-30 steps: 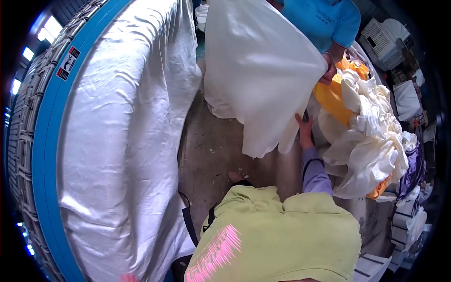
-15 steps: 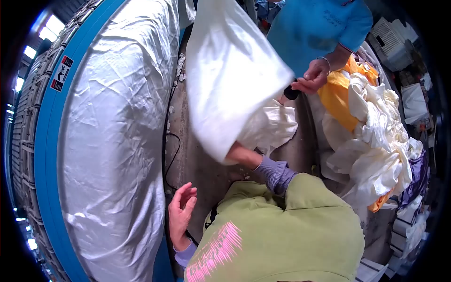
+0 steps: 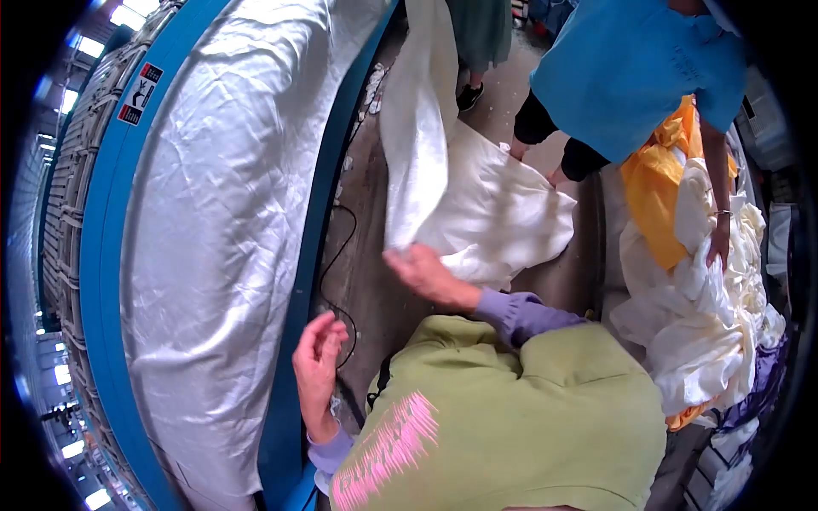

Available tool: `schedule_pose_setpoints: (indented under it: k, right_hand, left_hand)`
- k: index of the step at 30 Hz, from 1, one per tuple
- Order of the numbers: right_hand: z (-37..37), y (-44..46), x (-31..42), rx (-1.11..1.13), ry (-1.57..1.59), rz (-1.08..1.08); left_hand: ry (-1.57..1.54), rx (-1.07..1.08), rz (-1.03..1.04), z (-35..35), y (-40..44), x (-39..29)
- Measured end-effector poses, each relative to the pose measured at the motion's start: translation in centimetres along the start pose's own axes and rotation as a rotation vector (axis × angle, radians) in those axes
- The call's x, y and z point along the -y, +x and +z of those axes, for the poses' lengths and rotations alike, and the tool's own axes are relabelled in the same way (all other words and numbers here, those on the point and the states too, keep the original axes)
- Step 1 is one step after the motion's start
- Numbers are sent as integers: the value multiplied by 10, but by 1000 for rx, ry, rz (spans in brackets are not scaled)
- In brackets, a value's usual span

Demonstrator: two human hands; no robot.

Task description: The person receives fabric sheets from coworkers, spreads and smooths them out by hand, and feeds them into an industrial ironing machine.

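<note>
My right hand (image 3: 430, 278) is at the lower edge of a long white cloth (image 3: 416, 145), its fingers closed on the corner and somewhat blurred. The cloth rises from there toward the top of the view. Another part of white cloth (image 3: 503, 209) spreads low over the floor just beyond this hand; whether it is the same piece I cannot tell. My left hand (image 3: 316, 366) is raised beside the blue-edged machine bed, fingers loosely bent and apart, holding nothing. Silvery-white fabric (image 3: 213, 255) covers the bed to its left.
At right, a co-worker in a blue shirt (image 3: 635, 85) bends with one hand on a heap of cream cloth (image 3: 707, 315) and orange cloth (image 3: 652, 204). Another person's legs (image 3: 479, 43) stand farther back. A black cable (image 3: 345, 255) runs along the floor by the blue rail (image 3: 319, 196).
The white cloth has swung down and narrowed, uncovering my right hand. The co-worker has let go of it and moved right to the heap. My left hand stays nearly in place.
</note>
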State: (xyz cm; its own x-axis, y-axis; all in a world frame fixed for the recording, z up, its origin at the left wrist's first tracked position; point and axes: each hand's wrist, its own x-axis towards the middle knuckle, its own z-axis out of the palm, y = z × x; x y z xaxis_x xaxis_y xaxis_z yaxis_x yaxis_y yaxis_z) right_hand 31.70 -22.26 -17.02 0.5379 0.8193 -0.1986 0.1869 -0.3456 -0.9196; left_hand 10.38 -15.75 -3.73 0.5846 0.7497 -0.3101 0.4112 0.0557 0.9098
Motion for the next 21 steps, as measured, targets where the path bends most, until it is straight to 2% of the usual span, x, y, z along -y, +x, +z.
schedule_pose_setpoints:
  k: [2, 4, 6, 8, 9, 11, 13, 14, 16, 17, 18, 21]
  right_hand:
    - [21, -19, 53, 116, -69, -271]
    - [58, -36, 58, 244, 53, -448]
    - [79, -57, 63, 496, 530, -467]
    - [88, -65, 59, 503, 171, -685]
    - [85, -68, 58, 588, 184, -603]
    - [69, -69, 60, 541, 181, -499]
    - [57, -60, 55, 555, 175, -443]
    - [50, -53, 51, 590, 146, -484]
    - [37, -48, 43, 651, 44, -490]
    - [35, -48, 33, 691, -29, -489]
    - [34, -48, 21, 731, -103, -487]
    - [37, -53, -33, 674, -429, -515]
  left_hand:
    - [243, -166, 223, 11, 8, -25]
    - [686, -238, 275, 23, 11, -55]
    - [1057, -212, 155, 34, 14, -62]
    - [1216, -130, 29, 29, 18, -44]
    - [1226, -103, 17, 27, 21, -37]
    - [1244, -41, -14, 18, 26, -22]
    - [1000, -228, 92, 0, 37, -8]
    - [733, -253, 19, -19, 44, -7]
    - [209, -238, 187, -54, 55, -22]
    - [180, -433, 222, -68, 61, -36]
    - [-90, -529, 348, -94, 71, -31]
    - [-276, -515, 328, -114, 82, -103]
